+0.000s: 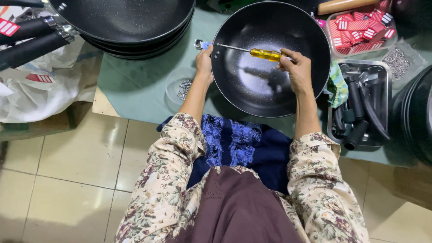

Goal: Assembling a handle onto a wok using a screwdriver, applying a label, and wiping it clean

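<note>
Currently right hand grips yellow-handled screwdriver across black wok at upper centre, left hand pinching the bracket at its rim; tip may slip off, scratching the coating.

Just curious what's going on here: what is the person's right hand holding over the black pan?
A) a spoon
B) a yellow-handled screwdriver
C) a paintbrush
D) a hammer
B: the right hand grips a screwdriver by its yellow handle, its shaft reaching across the pan toward the rim, where the left hand rests.
</note>
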